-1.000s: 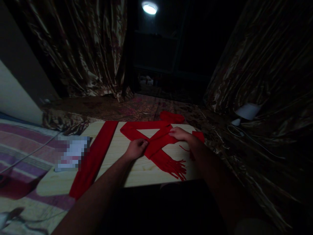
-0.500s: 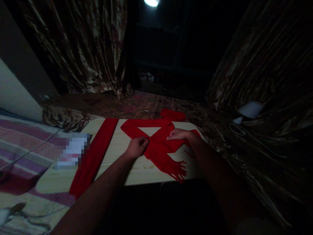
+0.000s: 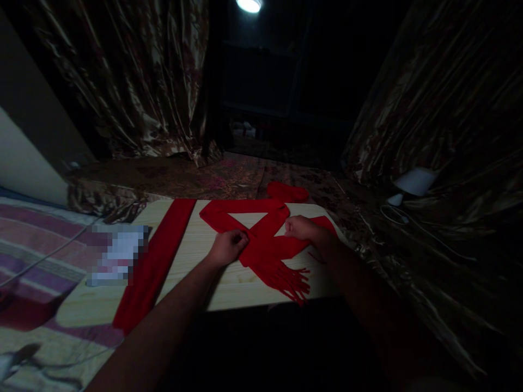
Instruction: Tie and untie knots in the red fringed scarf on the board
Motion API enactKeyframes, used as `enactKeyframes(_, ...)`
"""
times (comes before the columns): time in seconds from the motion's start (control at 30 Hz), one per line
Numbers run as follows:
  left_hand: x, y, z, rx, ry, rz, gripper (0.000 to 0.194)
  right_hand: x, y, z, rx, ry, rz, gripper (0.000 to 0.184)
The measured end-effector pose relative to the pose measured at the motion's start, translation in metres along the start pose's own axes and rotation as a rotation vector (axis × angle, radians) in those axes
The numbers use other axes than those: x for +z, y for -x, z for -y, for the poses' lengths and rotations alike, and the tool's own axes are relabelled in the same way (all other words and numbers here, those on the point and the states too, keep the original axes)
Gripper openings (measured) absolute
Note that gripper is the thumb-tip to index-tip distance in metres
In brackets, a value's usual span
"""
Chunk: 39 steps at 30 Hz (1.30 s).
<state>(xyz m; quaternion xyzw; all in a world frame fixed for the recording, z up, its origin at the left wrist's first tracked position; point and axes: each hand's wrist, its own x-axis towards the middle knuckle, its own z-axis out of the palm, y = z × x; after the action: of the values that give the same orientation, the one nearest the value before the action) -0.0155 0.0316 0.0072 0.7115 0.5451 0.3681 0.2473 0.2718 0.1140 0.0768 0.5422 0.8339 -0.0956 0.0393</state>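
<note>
A red knitted scarf (image 3: 265, 247) with a fringed end lies crossed over itself on a pale wooden table (image 3: 192, 283), leaving a triangular gap in its loop. My left hand (image 3: 229, 246) is closed at the crossing, thumb and fingers pinched on the scarf's left edge. On the other side, my right hand (image 3: 301, 227) has its fingers curled down on the band that runs off to the right. The dim light hides its fingertips in part. Left of these, a straight red band of cloth (image 3: 157, 261) lies across the table.
A blurred-out pale flat item (image 3: 118, 253) rests at the table's left. Behind the table is a red bundle (image 3: 287, 191). A striped bed cover (image 3: 36, 239) lies left, with a cable. At right stands a small white lamp (image 3: 415, 181) with its cord; patterned curtains hang behind.
My right hand has shifted slightly right and away from me along the scarf, and its fingers are more curled. The left hand stays at the crossing. The view has shifted slightly.
</note>
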Motion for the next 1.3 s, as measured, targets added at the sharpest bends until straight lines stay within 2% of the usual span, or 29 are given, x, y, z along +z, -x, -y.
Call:
enactKeyframes(0.1,-0.001,0.002,-0.001,0.012,0.015,-0.007,0.025,0.001,0.014,0.026,-0.071,0.077,-0.277,0.007)
enactKeyframes(0.17,-0.002,0.003,-0.003,0.004,0.033,-0.016,0.025,0.004,0.028,0.044,-0.098,0.021,-0.354,0.007)
enactKeyframes(0.2,-0.002,0.004,-0.004,-0.008,0.047,-0.015,0.025,0.006,0.037,0.053,-0.095,-0.026,-0.345,0.009)
enactKeyframes(0.27,-0.003,0.004,-0.005,-0.048,0.076,-0.01,0.026,0.012,0.059,0.07,-0.097,-0.113,-0.239,0.021)
enactKeyframes(0.33,-0.004,0.004,-0.004,-0.069,0.077,-0.028,0.027,0.02,0.083,0.086,-0.184,-0.184,-0.164,0.024)
enactKeyframes(0.47,-0.005,0.004,-0.004,-0.004,0.013,-0.104,0.026,0.04,0.115,0.114,-0.321,-0.105,-0.24,0.026)
enactKeyframes(0.6,-0.005,0.005,-0.005,-0.002,0.016,-0.103,0.025,0.055,0.117,0.131,-0.248,0.076,-0.292,0.01)
enactKeyframes(0.7,-0.005,0.006,-0.004,-0.002,0.024,-0.102,0.025,0.055,0.111,0.135,-0.22,0.064,-0.294,0.012)
enactKeyframes(0.8,-0.004,0.005,-0.001,0.004,0.044,-0.098,0.026,0.049,0.11,0.137,-0.199,-0.077,-0.33,0.013)
enactKeyframes(0.97,-0.003,0.004,0.0,0.026,0.027,-0.076,0.027,0.041,0.112,0.138,-0.285,-0.183,-0.218,0.013)
enactKeyframes(1.07,-0.005,0.005,-0.004,0.125,0.001,-0.096,0.025,0.039,0.105,0.131,-0.212,-0.256,-0.337,0.019)
enactKeyframes(1.17,-0.006,0.007,-0.008,0.241,-0.066,-0.078,0.027,0.042,0.09,0.117,-0.235,-0.276,-0.467,0.024)
enactKeyframes(1.3,-0.005,0.009,-0.011,0.219,-0.213,0.01,0.029,0.055,0.065,0.086,-0.253,-0.233,-0.491,0.033)
